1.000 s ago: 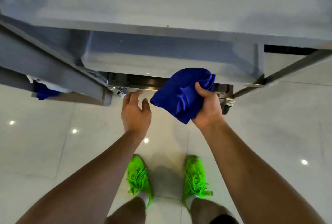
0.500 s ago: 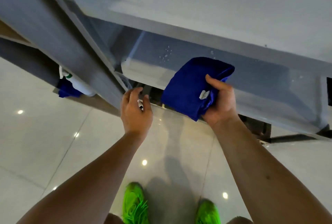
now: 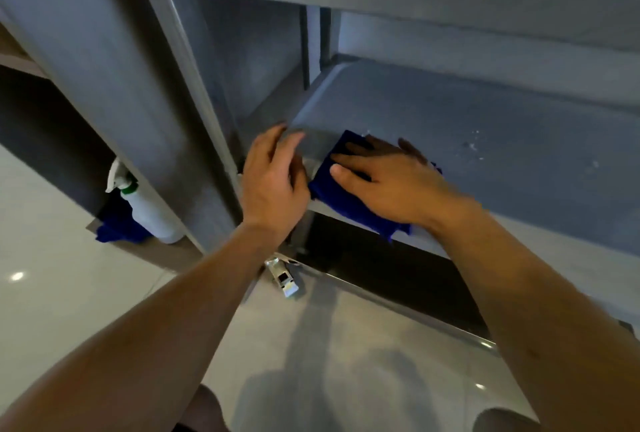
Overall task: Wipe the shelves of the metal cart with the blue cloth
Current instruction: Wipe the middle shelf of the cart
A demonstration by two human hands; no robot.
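- Setting: an indoor room with a hard, commercial look, possibly a service or catering area; the exact kind cannot be told.
- Floor (image 3: 69, 310): large glossy pale tiles that mirror small ceiling lights.
- Metal cart (image 3: 450, 141): plain stainless shelves and posts, on a caster (image 3: 284, 279) near its left corner.
- Spray bottle (image 3: 145, 210): white, with a green collar, standing at the left beside a second blue rag (image 3: 117, 231), which points to cleaning work.
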